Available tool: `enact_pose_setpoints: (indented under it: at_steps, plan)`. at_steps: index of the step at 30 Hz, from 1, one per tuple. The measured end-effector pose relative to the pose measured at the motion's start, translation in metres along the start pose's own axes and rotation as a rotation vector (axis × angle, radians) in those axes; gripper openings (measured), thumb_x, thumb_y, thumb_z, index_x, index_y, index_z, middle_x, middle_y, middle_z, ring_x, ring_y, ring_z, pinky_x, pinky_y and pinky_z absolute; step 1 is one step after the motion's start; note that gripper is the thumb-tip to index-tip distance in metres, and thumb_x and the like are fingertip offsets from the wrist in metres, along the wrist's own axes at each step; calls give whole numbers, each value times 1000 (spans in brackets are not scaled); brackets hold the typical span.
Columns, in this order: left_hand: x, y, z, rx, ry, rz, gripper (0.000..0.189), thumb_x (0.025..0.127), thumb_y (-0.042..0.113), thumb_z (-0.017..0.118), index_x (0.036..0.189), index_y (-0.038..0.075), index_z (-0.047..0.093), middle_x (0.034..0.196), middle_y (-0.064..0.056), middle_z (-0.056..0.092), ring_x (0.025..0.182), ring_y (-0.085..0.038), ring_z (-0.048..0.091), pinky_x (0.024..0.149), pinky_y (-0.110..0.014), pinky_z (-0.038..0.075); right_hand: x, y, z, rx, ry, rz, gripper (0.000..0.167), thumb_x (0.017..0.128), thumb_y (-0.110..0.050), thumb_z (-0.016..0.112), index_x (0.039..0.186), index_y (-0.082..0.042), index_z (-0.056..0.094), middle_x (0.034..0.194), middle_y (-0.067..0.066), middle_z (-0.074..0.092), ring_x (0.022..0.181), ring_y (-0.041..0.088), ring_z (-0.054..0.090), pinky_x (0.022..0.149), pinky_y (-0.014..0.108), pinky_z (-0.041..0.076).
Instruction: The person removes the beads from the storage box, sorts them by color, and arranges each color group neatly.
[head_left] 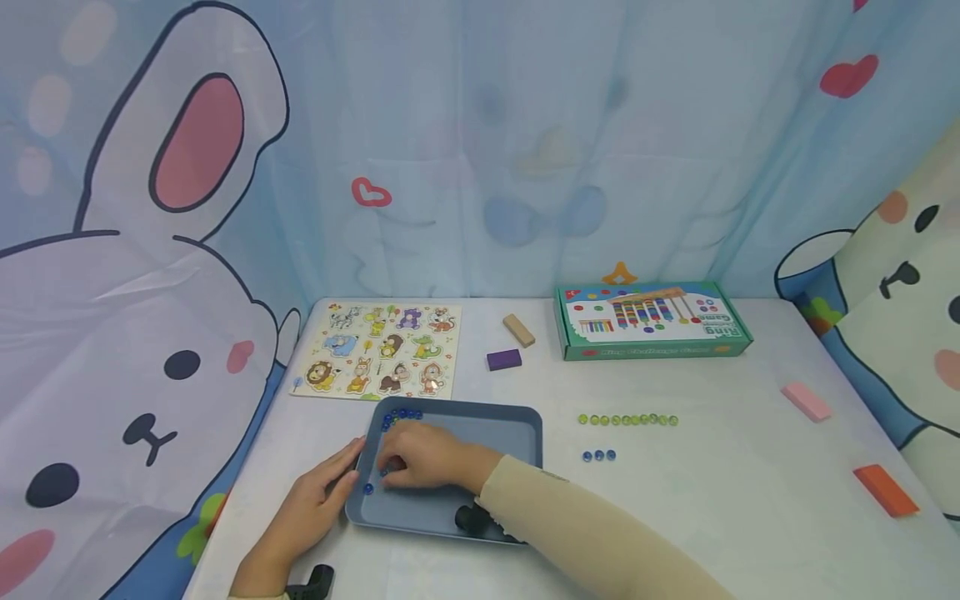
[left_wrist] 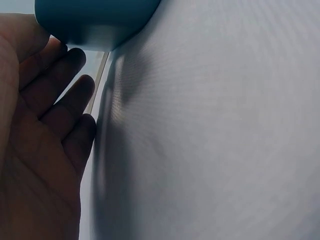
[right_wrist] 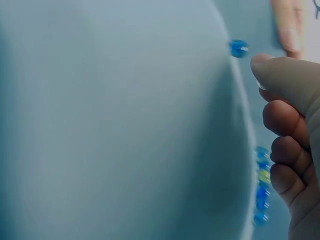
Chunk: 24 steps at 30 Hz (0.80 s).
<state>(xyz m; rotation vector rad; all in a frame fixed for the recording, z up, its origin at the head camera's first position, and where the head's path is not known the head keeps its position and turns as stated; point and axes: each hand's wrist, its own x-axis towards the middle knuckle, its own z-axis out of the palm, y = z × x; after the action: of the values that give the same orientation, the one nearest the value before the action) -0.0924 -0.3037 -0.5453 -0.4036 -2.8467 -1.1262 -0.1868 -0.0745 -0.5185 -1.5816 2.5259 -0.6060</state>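
My left hand [head_left: 313, 502] rests against the outer left wall of the grey-blue tray [head_left: 450, 527]. In the left wrist view its thumb meets the tray side and the fingers are loosely bent. Over the left part of the tray, my right hand [head_left: 429, 457] has thumb and forefinger together around a small blue marble [head_left: 385, 472], mostly hidden by the fingertips. A lone blue marble [right_wrist: 239, 48] lies by the tray's left wall, just beyond the thumb. Several marbles [head_left: 402, 414], mostly blue with a yellow-green one, line the far left corner.
Right of the tray lie a row of yellow-green marbles [head_left: 628, 420] and three blue marbles [head_left: 599, 456]. Behind are an animal puzzle board [head_left: 378, 350], purple block [head_left: 504, 359], wooden block [head_left: 519, 330] and green game box [head_left: 652, 321]. Pink [head_left: 806, 402] and orange blocks [head_left: 886, 490] lie far right.
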Motion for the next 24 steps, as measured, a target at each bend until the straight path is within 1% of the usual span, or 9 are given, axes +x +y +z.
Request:
enact_pose_setpoints:
  at_steps: [2,7,9,12,17,20,24]
  plan:
    - [0,0,0,8,2,-3,48,109,24,57,156,15,50,161,-7,51,147,-31,50,112,1,19,-4,1,-7,5,30,22,16,94,-37,80,103,-24,83,79,-15,61,78,-1,48,70,9,36]
    - [0,0,1,28,-5,-23,48,110,30,55,157,18,49,161,-5,51,147,-30,50,112,1,20,-15,5,-26,4,104,77,17,94,-38,80,104,-25,83,80,-14,61,77,0,47,68,10,36]
    - [0,0,1,30,-11,-33,49,111,32,54,157,19,49,162,-5,50,147,-31,50,112,1,20,-22,7,-35,17,134,91,18,94,-37,80,104,-23,83,79,-13,61,77,0,48,68,11,38]
    - [-1,1,1,37,-12,-36,49,111,32,54,157,18,49,161,-5,50,147,-32,50,113,-1,21,-34,11,-47,58,187,113,19,93,-34,82,105,-19,83,79,-10,62,78,4,51,70,15,42]
    - [-1,1,2,44,-15,-39,49,111,33,54,157,19,49,161,-4,50,147,-30,50,113,1,19,-59,19,-61,89,271,170,16,92,-31,83,102,-18,83,80,-11,63,83,7,55,74,18,48]
    - [-1,0,2,43,-16,-40,49,111,33,54,158,19,48,162,-3,50,147,-30,49,112,3,17,-73,24,-68,104,313,206,16,91,-31,84,102,-19,83,81,-12,64,83,8,56,72,20,49]
    - [-2,-1,3,48,-2,-29,49,110,31,55,157,19,49,160,-4,52,146,-31,51,111,4,17,-91,31,-74,113,367,242,17,90,-30,85,102,-18,83,81,-11,64,82,11,57,69,21,47]
